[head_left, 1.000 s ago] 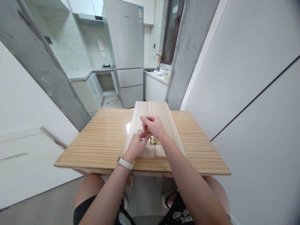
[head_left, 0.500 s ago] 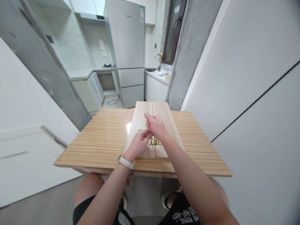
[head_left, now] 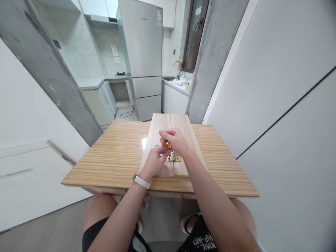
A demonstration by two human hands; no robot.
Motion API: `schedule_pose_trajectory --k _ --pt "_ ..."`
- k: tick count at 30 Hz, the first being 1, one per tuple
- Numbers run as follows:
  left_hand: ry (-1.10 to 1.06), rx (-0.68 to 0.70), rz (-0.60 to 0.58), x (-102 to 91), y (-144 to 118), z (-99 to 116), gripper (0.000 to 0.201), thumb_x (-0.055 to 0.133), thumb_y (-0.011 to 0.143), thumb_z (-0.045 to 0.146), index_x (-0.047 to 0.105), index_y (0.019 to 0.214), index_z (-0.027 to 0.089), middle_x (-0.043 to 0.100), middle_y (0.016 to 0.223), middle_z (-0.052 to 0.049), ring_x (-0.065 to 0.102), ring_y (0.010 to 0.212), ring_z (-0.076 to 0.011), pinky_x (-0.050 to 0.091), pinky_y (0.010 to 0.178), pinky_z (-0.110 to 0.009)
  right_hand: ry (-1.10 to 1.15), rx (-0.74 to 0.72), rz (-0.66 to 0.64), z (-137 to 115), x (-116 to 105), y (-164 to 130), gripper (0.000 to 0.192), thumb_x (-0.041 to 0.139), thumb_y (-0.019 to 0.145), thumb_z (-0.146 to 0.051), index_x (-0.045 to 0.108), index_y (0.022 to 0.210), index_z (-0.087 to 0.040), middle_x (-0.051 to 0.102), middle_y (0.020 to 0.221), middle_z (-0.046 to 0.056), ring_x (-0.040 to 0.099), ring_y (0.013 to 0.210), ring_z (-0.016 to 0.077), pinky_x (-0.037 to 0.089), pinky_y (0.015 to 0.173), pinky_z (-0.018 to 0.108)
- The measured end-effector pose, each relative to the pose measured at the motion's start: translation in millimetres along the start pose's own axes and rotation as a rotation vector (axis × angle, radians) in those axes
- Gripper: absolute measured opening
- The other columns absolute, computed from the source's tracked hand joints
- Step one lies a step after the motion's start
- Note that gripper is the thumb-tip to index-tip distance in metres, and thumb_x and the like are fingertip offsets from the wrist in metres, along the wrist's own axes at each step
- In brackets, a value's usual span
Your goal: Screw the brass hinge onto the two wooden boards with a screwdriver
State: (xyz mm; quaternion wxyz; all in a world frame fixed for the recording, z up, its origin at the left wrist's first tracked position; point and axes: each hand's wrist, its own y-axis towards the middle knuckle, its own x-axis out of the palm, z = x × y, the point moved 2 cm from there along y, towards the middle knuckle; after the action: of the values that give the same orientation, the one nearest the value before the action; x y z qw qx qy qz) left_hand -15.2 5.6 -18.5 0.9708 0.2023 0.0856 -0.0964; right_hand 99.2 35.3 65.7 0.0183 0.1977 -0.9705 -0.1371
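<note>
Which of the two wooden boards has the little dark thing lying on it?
The left board. A small dark piece lies on it beside the left hand; the right board has none showing.

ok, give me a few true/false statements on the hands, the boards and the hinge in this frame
1. Two pale boards lie side by side on the striped table. True.
2. The brass hinge sits at the table's far left corner. False: it straddles the seam between the boards.
3. The right hand pinches a small yellow tool above the hinge. True.
4. The left hand rests in the lap. False: it is on the boards beside the hinge.
5. The left wrist is bare. False: it wears a white band.
</note>
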Motion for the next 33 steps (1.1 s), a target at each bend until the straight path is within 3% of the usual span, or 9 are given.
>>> schedule_pose_trajectory --k 3,6,11,17,20,23,28,30,33 --pt "-0.006 -0.005 -0.027 0.2 2 1 0.026 0.066 0.095 0.034 0.079 0.107 0.016 0.080 0.103 -0.009 0.073 0.094 -0.0249 0.057 0.088 -0.036 0.048 0.094 -0.331 -7 -9 4 0.056 0.068 0.089 -0.055 0.054 0.049 -0.018 0.053 0.046 0.000 0.044 0.043 0.0099 0.033 0.046 0.026" --pt "-0.038 0.005 -0.044 0.9 2 2 0.027 0.064 0.097 0.035 0.078 0.111 0.016 0.080 0.107 -0.010 0.073 0.100 -0.0259 0.057 0.091 -0.037 0.113 0.162 -0.341 -4 -9 7 0.066 0.070 0.088 -0.057 0.038 0.043 -0.021 0.035 0.037 -0.006 0.026 0.037 0.0059 0.018 0.040 0.025" --pt "-0.075 0.010 -0.065 1.9 5 2 0.025 0.064 0.097 0.032 0.076 0.111 0.016 0.078 0.113 -0.011 0.072 0.106 -0.0270 0.056 0.095 -0.037 0.167 0.099 0.077 9 0 10 0.066 0.069 0.087 -0.060 0.032 0.046 -0.024 0.027 0.038 -0.008 0.021 0.037 0.0066 0.011 0.039 0.028" --pt "-0.042 0.026 -0.109 4.4 8 -6 0.024 0.060 0.093 0.017 0.077 0.110 0.014 0.079 0.110 -0.010 0.072 0.097 -0.0240 0.056 0.088 -0.033 -0.181 -0.060 0.781 9 11 -5 0.062 0.050 0.099 -0.060 0.029 0.053 -0.025 0.029 0.047 -0.005 0.026 0.046 0.0105 0.019 0.045 0.030" --pt "-0.044 0.043 -0.098 3.7 6 -7 0.032 0.059 0.086 0.008 0.076 0.112 0.014 0.079 0.111 -0.009 0.071 0.097 -0.0225 0.056 0.088 -0.031 -0.243 -0.072 0.959 8 23 -10 0.058 0.043 0.103 -0.056 0.027 0.056 -0.025 0.027 0.050 -0.005 0.025 0.049 0.0112 0.018 0.047 0.031" --pt "-0.046 0.035 -0.035 1.0 3 -7 0.033 0.059 0.086 0.007 0.075 0.115 0.013 0.079 0.112 -0.009 0.071 0.097 -0.0226 0.055 0.088 -0.031 -0.180 -0.075 0.793 9 26 -9 0.058 0.049 0.100 -0.055 0.031 0.055 -0.024 0.030 0.049 -0.005 0.028 0.048 0.0104 0.021 0.047 0.030" --pt "-0.075 -0.018 -0.050 -0.6 1 -5 0.024 0.063 0.096 0.029 0.076 0.109 0.013 0.079 0.108 -0.011 0.072 0.100 -0.0258 0.056 0.090 -0.035 -0.040 0.029 -0.038 1 2 1 0.052 0.068 0.089 -0.053 0.051 0.054 -0.019 0.050 0.049 -0.003 0.042 0.045 0.0096 0.031 0.045 0.025" --pt "-0.077 -0.039 -0.056 -0.5 2 -3 0.025 0.065 0.096 0.034 0.076 0.104 0.013 0.080 0.104 -0.011 0.073 0.100 -0.0267 0.056 0.090 -0.036 -0.056 0.047 -0.256 -5 -10 5 0.051 0.069 0.090 -0.052 0.057 0.055 -0.017 0.056 0.050 -0.001 0.047 0.046 0.0099 0.034 0.045 0.024" --pt "-0.094 -0.053 -0.075 -0.1 3 0 0.027 0.065 0.097 0.037 0.076 0.102 0.013 0.080 0.104 -0.011 0.073 0.101 -0.0274 0.056 0.091 -0.038 -0.030 0.126 -0.471 -6 -16 9 0.059 0.068 0.091 -0.054 0.050 0.047 -0.018 0.049 0.043 -0.002 0.042 0.040 0.0087 0.030 0.042 0.024"
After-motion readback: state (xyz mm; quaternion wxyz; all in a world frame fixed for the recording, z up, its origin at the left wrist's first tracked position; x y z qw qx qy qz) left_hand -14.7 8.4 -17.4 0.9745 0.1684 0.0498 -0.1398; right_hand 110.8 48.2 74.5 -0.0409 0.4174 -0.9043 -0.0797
